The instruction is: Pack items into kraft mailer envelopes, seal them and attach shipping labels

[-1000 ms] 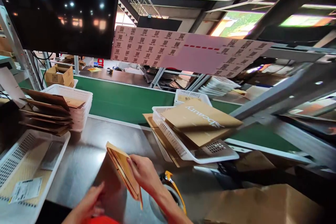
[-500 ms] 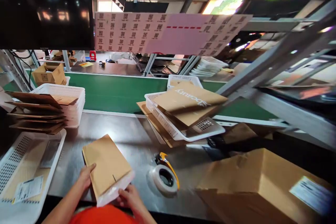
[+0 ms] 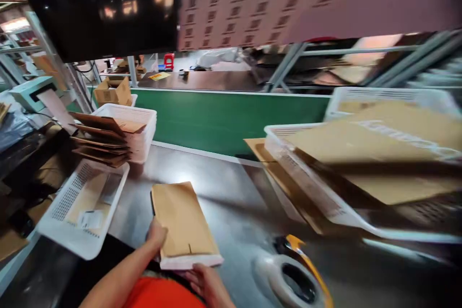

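Kraft envelope point(image 3: 182, 219) | left grip point(image 3: 156, 235), right grip point(image 3: 204, 281) both pinching it | tray label point(image 3: 90, 219) unreadable

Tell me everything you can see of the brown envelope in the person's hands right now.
The brown envelope is a flat, rectangular packet of matt kraft paper, plain on its upper face apart from a small dark mark near the near end. A white band runs along that near edge, and a dark edge shows down its left side. The left hand is at its left side, the right hand at the white band, and it sits over the steel table top.
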Demonstrator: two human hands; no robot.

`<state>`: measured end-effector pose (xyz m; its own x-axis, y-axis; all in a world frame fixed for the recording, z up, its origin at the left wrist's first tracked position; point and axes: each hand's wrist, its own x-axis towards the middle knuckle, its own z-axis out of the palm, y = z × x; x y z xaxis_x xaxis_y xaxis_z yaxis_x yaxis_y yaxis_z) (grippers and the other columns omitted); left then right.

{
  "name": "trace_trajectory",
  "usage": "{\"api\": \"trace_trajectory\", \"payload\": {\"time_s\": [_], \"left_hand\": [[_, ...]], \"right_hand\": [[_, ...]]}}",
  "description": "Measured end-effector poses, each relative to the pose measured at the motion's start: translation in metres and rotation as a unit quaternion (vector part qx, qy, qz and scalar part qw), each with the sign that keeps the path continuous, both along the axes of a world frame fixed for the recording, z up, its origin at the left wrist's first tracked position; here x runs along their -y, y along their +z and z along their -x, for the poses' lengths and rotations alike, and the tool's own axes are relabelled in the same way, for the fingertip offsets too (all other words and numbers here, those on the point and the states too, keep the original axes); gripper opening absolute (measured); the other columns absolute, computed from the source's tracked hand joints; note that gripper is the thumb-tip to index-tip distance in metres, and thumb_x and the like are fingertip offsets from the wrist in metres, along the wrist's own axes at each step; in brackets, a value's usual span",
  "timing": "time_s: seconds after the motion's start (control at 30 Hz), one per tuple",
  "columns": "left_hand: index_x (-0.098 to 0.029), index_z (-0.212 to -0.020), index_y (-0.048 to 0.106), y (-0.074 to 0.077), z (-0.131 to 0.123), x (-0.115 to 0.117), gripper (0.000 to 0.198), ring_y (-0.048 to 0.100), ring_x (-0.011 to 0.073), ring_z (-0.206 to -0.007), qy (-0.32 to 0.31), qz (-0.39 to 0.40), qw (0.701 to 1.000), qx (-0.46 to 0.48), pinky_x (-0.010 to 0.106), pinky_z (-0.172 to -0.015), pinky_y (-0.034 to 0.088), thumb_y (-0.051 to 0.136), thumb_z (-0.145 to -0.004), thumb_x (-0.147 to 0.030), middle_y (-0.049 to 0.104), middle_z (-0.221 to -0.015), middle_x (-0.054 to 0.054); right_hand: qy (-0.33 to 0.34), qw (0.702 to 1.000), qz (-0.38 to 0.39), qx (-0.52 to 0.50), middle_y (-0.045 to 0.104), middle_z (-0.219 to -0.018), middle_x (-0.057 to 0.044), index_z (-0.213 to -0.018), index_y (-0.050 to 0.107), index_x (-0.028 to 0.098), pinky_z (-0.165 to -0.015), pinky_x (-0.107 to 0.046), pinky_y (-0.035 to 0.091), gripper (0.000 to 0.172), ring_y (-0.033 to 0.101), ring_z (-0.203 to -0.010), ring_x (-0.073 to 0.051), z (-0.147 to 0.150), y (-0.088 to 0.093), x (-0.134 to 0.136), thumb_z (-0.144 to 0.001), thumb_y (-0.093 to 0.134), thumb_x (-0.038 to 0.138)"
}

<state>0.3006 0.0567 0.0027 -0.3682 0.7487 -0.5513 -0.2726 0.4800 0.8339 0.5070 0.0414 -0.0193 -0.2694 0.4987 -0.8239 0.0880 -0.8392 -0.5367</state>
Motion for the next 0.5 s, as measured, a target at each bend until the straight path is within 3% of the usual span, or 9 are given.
{"api": "trace_trajectory", "payload": {"time_s": [0.07, 0.13, 0.23, 0.27, 0.3, 0.33, 0.4, 0.47, 0.5], "left_hand": [[-0.015, -0.114, 0.068, 0.015, 0.016, 0.0, 0.05, 0.056, 0.0384, -0.138, 0.019, -0.021, 0.995, -0.095, 0.047, -0.121, 0.036, 0.076, -0.065, -0.009, 0.065, -0.134, 0.026], [-0.017, -0.117, 0.07, 0.035, 0.044, 0.012, 0.045, 0.051, 0.0344, -0.143, 0.03, -0.058, 0.982, -0.176, 0.043, -0.126, 0.031, 0.072, -0.072, -0.011, 0.059, -0.146, 0.024], [-0.023, -0.127, 0.068, 0.069, 0.112, 0.05, 0.04, 0.036, 0.0265, -0.156, 0.048, -0.096, 0.955, -0.277, 0.038, -0.133, 0.02, 0.058, -0.088, -0.017, 0.047, -0.162, 0.013], [-0.021, -0.132, 0.065, 0.078, 0.139, 0.065, 0.043, 0.033, 0.0255, -0.157, 0.055, -0.082, 0.942, -0.321, 0.038, -0.134, 0.017, 0.052, -0.091, -0.015, 0.046, -0.163, 0.013], [-0.021, -0.137, 0.062, 0.085, 0.167, 0.079, 0.048, 0.038, 0.0232, -0.155, 0.022, 0.001, 0.904, -0.426, 0.037, -0.132, 0.022, 0.044, -0.093, -0.014, 0.051, -0.159, 0.012], [-0.023, -0.143, 0.058, 0.089, 0.192, 0.093, 0.054, 0.041, 0.0206, -0.153, -0.039, 0.098, 0.856, -0.507, 0.035, -0.13, 0.027, 0.041, -0.093, -0.013, 0.053, -0.157, 0.009], [-0.018, -0.147, 0.055, 0.089, 0.234, 0.116, 0.064, 0.039, 0.0292, -0.154, -0.084, 0.159, 0.838, -0.516, 0.046, -0.129, 0.029, 0.054, -0.084, -0.011, 0.051, -0.16, 0.015], [-0.013, -0.148, 0.055, 0.078, 0.26, 0.134, 0.08, 0.031, 0.0446, -0.157, -0.128, 0.21, 0.823, -0.512, 0.063, -0.123, 0.031, 0.068, -0.069, -0.009, 0.042, -0.166, 0.024], [-0.014, -0.15, 0.053, 0.071, 0.268, 0.14, 0.085, 0.03, 0.0461, -0.157, -0.168, 0.244, 0.804, -0.515, 0.065, -0.121, 0.032, 0.069, -0.067, -0.009, 0.037, -0.168, 0.025]], "right_hand": [[0.064, 0.998, -0.014, 0.017, 0.081, -0.095, -0.012, -0.081, 0.065, 0.026, -0.077, -0.039, 0.058, 0.024, 0.079, -0.093, -0.029, 0.001, 0.0, -0.001, -0.071, 0.057, 0.046], [0.157, 0.984, -0.07, 0.038, 0.077, -0.079, -0.012, -0.067, 0.062, 0.026, -0.07, -0.041, 0.057, 0.034, 0.076, -0.075, -0.03, 0.001, 0.003, 0.0, -0.075, 0.055, 0.058], [0.271, 0.939, -0.197, 0.075, 0.064, -0.055, -0.007, -0.053, 0.056, 0.026, -0.062, -0.039, 0.05, 0.044, 0.065, -0.057, -0.027, 0.002, 0.015, -0.001, -0.078, 0.057, 0.061], [0.291, 0.92, -0.247, 0.091, 0.064, -0.055, -0.006, -0.054, 0.058, 0.025, -0.064, -0.038, 0.049, 0.042, 0.064, -0.059, -0.027, 0.003, 0.02, -0.004, -0.079, 0.058, 0.058], [0.309, 0.896, -0.3, 0.108, 0.066, -0.059, -0.006, -0.058, 0.061, 0.024, -0.067, -0.038, 0.049, 0.038, 0.066, -0.065, -0.028, 0.005, 0.024, -0.007, -0.081, 0.057, 0.054], [0.321, 0.872, -0.349, 0.125, 0.07, -0.066, -0.007, -0.064, 0.065, 0.024, -0.071, -0.038, 0.05, 0.035, 0.068, -0.072, -0.028, 0.008, 0.028, -0.011, -0.084, 0.054, 0.051], [0.327, 0.84, -0.404, 0.154, 0.076, -0.084, -0.008, -0.082, 0.071, 0.022, -0.081, -0.037, 0.051, 0.031, 0.071, -0.086, -0.029, 0.015, 0.03, -0.021, -0.087, 0.05, 0.045], [0.324, 0.83, -0.413, 0.187, 0.077, -0.095, -0.008, -0.101, 0.072, 0.02, -0.085, -0.035, 0.051, 0.029, 0.072, -0.093, -0.027, 0.021, 0.028, -0.028, -0.086, 0.052, 0.034], [0.328, 0.822, -0.417, 0.208, 0.077, -0.095, -0.007, -0.107, 0.072, 0.02, -0.084, -0.034, 0.051, 0.031, 0.072, -0.093, -0.026, 0.023, 0.026, -0.031, -0.084, 0.053, 0.028]]}}
